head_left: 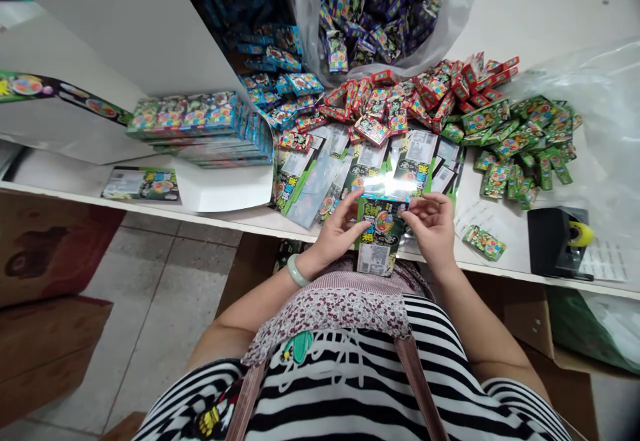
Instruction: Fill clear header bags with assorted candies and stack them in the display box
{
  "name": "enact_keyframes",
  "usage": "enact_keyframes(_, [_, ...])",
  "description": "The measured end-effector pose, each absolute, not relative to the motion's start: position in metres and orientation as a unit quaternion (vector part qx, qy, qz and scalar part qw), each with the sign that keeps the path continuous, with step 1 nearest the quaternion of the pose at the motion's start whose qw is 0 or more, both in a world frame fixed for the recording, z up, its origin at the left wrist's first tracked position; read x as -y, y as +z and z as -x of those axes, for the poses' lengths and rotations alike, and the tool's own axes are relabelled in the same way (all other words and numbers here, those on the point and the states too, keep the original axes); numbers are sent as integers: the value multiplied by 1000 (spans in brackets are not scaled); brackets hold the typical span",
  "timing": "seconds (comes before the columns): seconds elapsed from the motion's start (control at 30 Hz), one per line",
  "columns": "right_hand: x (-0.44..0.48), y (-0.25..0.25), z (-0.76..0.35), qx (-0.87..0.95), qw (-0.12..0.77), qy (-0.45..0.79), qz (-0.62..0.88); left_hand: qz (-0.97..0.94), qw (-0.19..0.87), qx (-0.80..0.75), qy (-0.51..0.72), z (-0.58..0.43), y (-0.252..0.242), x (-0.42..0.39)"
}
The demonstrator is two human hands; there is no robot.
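In the head view, the left hand (340, 224) and right hand (431, 226) hold a green printed card packet (383, 227) by its side edges, fingers clamped on it, over the front edge of the bench (235, 217). The packet looks light, thin and slightly flexible, with a glossy face that may slip, so its edges seem the surest hold.

green card (381, 244), partly hidden by fingers (345, 221), small print unreadable
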State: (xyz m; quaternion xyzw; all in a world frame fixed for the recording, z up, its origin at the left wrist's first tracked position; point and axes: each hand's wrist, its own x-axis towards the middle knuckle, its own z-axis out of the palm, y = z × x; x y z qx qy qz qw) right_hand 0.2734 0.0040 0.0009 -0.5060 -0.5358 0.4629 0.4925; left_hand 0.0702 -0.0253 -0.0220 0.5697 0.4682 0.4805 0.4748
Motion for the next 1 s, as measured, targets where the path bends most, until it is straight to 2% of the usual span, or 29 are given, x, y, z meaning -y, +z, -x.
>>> enact_keyframes(0.2, [4, -10, -260, 549, 503, 404, 532, -587, 502, -439, 458, -62, -16, 18])
enact_keyframes(0.3, [-5, -4, -273, 626, 450, 378, 512, -592, 503, -440, 450, -61, -17, 17])
enact_keyframes(0.4, [-17, 6, -287, 710, 377, 360, 473, -600, 462, -454, 469, -64, -14, 15])
enact_keyframes(0.53, [-29, 16, -292, 712, 364, 407, 442, -588, 402, -464, 526, -72, -5, 6])
enact_keyframes(0.7, [-33, 19, -288, 610, 410, 511, 445, -560, 409, -453, 560, -74, 1, 0])
enact_keyframes(0.9, [-32, 29, -288, 681, 373, 459, 432, -638, 369, -426, 525, -69, 8, -1])
enact_keyframes(1.0, [-37, 38, -285, 653, 370, 483, 451, -618, 389, -424, 536, -72, 18, -7])
